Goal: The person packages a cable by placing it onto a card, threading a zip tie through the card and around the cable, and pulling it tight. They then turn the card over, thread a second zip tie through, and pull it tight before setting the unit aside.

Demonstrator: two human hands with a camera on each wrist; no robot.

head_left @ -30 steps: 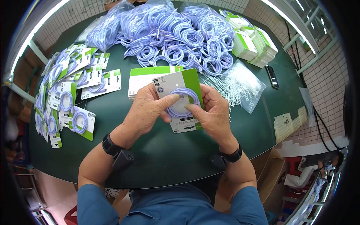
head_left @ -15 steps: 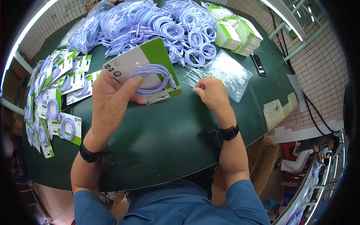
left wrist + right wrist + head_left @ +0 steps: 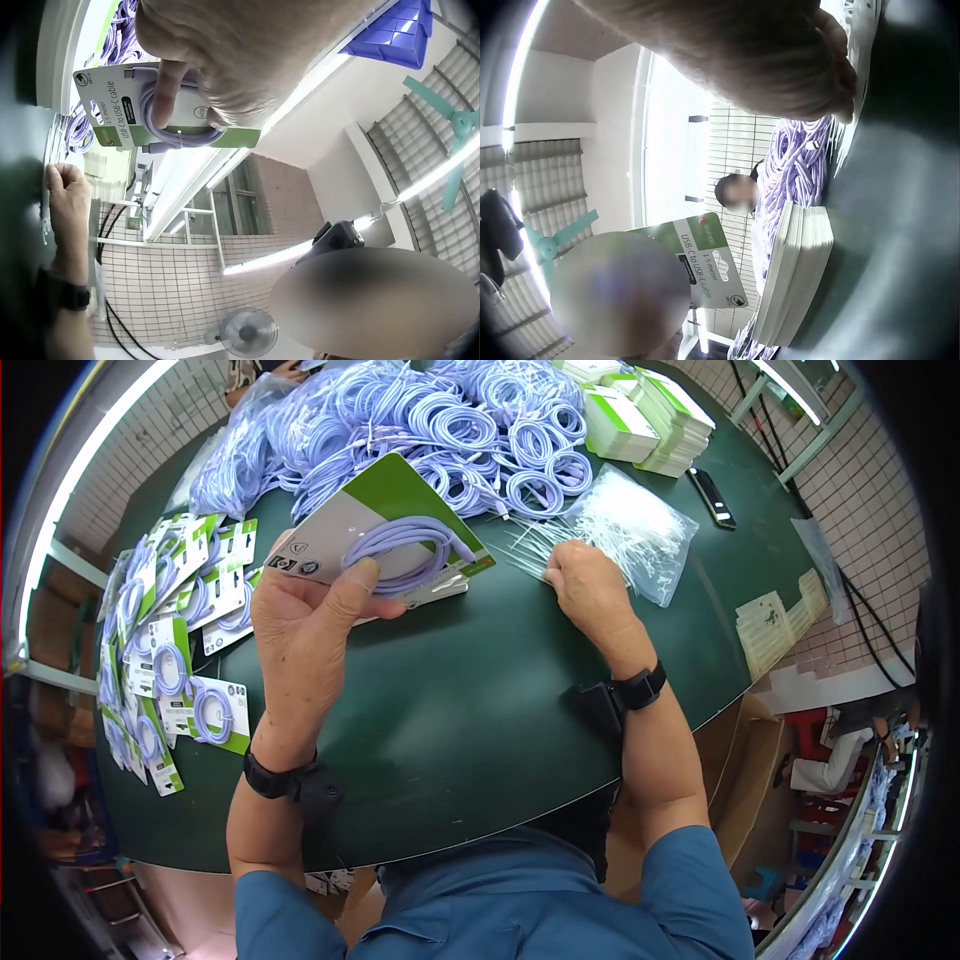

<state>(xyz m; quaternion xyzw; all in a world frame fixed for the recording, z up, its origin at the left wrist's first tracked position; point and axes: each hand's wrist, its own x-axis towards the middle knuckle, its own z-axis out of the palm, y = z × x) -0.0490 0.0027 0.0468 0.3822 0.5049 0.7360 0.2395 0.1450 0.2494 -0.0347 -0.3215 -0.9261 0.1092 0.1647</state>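
Note:
My left hand (image 3: 312, 615) holds up a white-and-green printed card (image 3: 385, 495) with a coiled lilac USB-C cable (image 3: 405, 540) on its face. The thumb presses the coil against the card; the fingers go behind it. In the left wrist view, a thin tie crosses the coil (image 3: 180, 141) near the card's lower edge. At the loose white cable ties (image 3: 528, 548), my right hand (image 3: 590, 595) has its fingers curled and its thumb and fingertip together, pinching at the ends of the ties.
A plastic bag of cable ties (image 3: 660, 550) lies beside the right hand. Behind is a big heap of lilac cables (image 3: 430, 425). Finished-looking carded cables (image 3: 170, 660) pile at left. Stacked cards (image 3: 640, 425) and a phone (image 3: 712, 498) stand back right; another card stack (image 3: 795, 262) is under the held card.
The right hand has let go of the card and moved right to the cable ties. The left hand has carried the card with the cable leftward and tilted it.

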